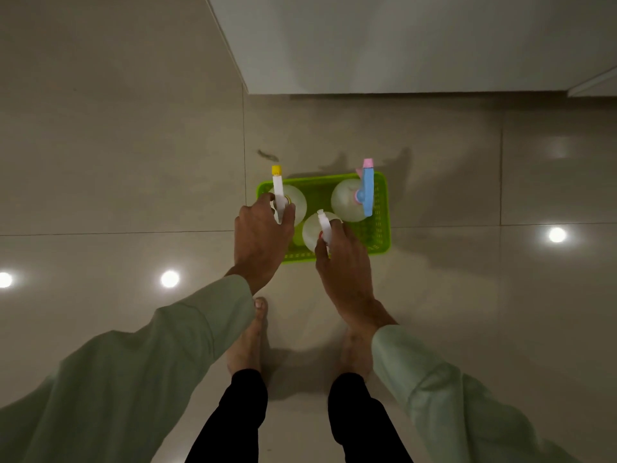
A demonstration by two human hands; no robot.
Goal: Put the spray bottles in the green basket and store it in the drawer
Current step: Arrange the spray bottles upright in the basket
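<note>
spray bottles, three of them by my count, stand upright inside the one green basket (380, 208) on the floor, just short of the white cabinet (400, 45). the left hand (260, 235) has its fingers closed round the yellow-tipped bottle (278, 192), and the right hand (344, 262) grips the white-nozzled bottle (323, 225), probably to seat both squarely. the blue-and-pink bottle (365, 192) stands free. no open drawer shows.

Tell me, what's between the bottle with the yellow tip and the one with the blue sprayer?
Only bare green basket floor, in the head view. The yellow-tipped bottle and blue-sprayer bottle stand apart.
</note>
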